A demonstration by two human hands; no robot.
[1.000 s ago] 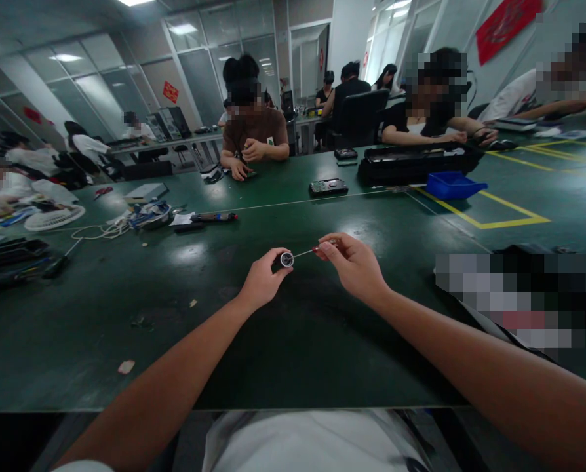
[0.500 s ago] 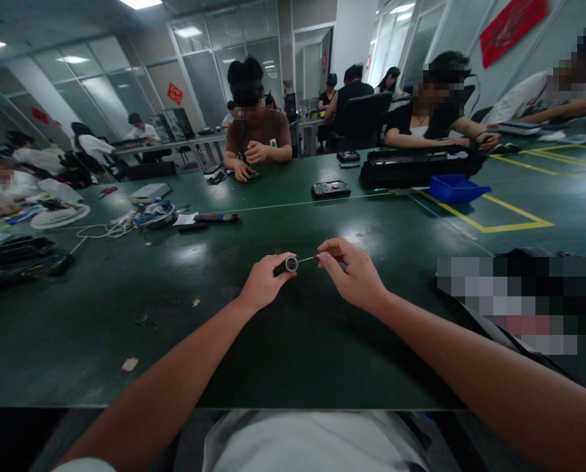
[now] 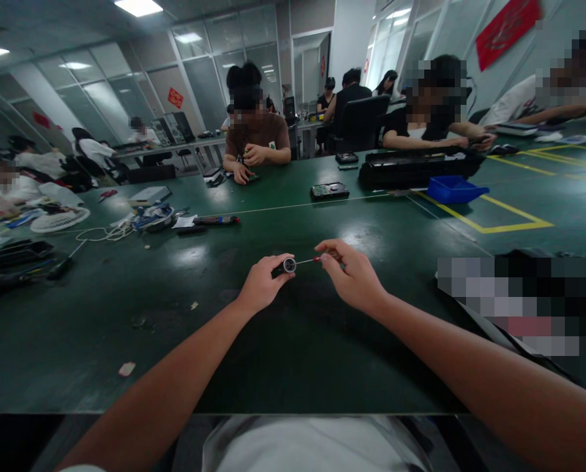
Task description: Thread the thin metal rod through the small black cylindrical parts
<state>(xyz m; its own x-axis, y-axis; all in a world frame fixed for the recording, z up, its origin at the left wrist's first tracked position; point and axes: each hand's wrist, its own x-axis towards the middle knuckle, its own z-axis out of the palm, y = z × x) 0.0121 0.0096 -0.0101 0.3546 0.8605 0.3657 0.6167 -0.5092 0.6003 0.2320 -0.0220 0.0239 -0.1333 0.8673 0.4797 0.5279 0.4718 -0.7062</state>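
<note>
Above a green worktable (image 3: 126,308), the left hand (image 3: 262,283) gripped a small black cylindrical part (image 3: 284,266) while the right hand (image 3: 354,278) pinched a thin red-handled screwdriver (image 3: 309,260) touching its end.

Nothing readable is showing anywhere: the red wall hanging (image 3: 507,26) and the red diamond-shaped sign (image 3: 175,98), both hanging far beyond the fingers (image 3: 322,252), are carrying marks too blurred to make out (the small labels on the table likewise).
</note>
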